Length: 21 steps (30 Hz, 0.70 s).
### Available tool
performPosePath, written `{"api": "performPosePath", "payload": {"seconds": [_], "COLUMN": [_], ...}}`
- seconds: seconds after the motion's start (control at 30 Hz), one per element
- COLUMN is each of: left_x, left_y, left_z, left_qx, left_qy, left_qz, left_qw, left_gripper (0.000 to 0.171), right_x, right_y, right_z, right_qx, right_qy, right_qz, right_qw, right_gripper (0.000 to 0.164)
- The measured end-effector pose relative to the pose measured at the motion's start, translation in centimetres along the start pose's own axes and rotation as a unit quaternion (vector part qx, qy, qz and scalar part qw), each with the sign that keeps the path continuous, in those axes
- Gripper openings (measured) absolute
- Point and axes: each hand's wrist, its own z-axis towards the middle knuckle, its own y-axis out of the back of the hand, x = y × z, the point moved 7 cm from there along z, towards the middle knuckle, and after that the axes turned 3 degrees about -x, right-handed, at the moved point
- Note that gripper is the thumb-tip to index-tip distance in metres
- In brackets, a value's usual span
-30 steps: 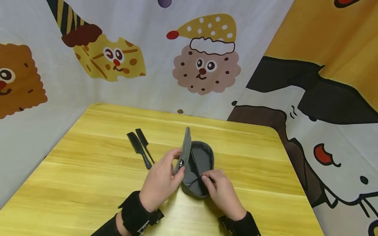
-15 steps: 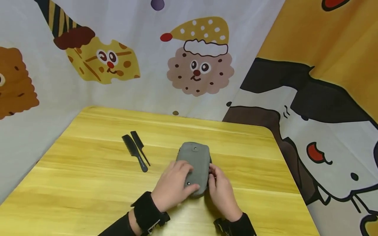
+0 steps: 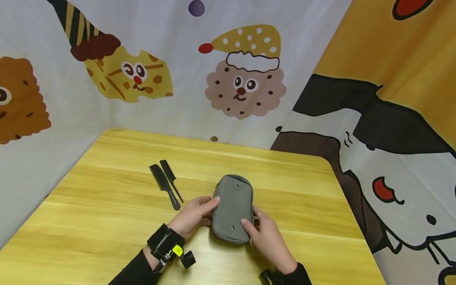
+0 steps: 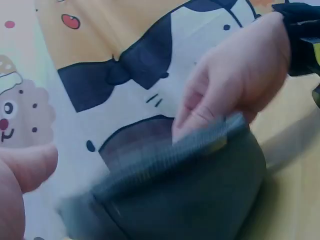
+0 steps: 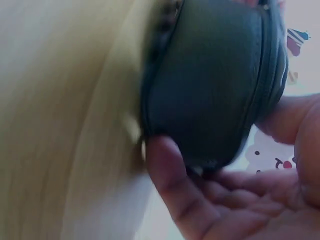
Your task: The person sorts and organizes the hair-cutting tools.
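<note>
A grey zippered pouch (image 3: 233, 209) with two small snaps on top lies between my hands, its lid down over it. My left hand (image 3: 192, 215) holds the left side, thumb at the top edge and fingers lower on the side. My right hand (image 3: 268, 239) grips the lower right side, thumb on the lid. In the left wrist view the pouch (image 4: 195, 192) is blurred, with the right hand (image 4: 240, 70) behind its zipper edge. The right wrist view shows the pouch's side (image 5: 205, 80) held between thumb and fingers; its contents are hidden.
Left of the pouch, a wide black comb (image 3: 164, 187) and a thin-handled black comb (image 3: 171, 180) lie side by side on the yellow wooden table (image 3: 117, 221). Behind the table hangs a white curtain (image 3: 189, 114) with cartoon prints.
The lid, raised by my left hand one second ago, has come down over the pouch. My left hand has moved from the lid's top to the left side; the right hand now holds the right side.
</note>
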Motion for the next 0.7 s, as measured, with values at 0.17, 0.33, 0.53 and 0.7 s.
{"api": "performPosePath", "payload": {"seconds": [0.17, 0.33, 0.53, 0.7], "left_x": [0.4, 1.3, 1.9, 1.9], "left_y": [-0.2, 0.3, 0.9, 0.6], "left_z": [-0.3, -0.4, 0.1, 0.4], "left_qx": [0.050, 0.076, 0.067, 0.061], "left_qy": [-0.005, 0.009, 0.007, -0.012], "left_qz": [0.029, 0.005, 0.017, 0.048], "left_qw": [0.9983, 0.9971, 0.9976, 0.9969], "left_gripper": [0.072, 0.070, 0.069, 0.064], "right_x": [0.8, 0.8, 1.0, 2.9], "right_y": [-0.9, -0.9, 0.4, 1.1], "right_z": [-0.8, -0.9, 1.6, 5.0], "right_qx": [0.052, 0.081, 0.056, 0.043], "right_qy": [0.028, 0.028, 0.023, 0.063], "right_qz": [0.027, 0.029, 0.015, -0.043], "right_qw": [0.998, 0.996, 0.998, 0.996], "right_gripper": [0.073, 0.071, 0.069, 0.066]}}
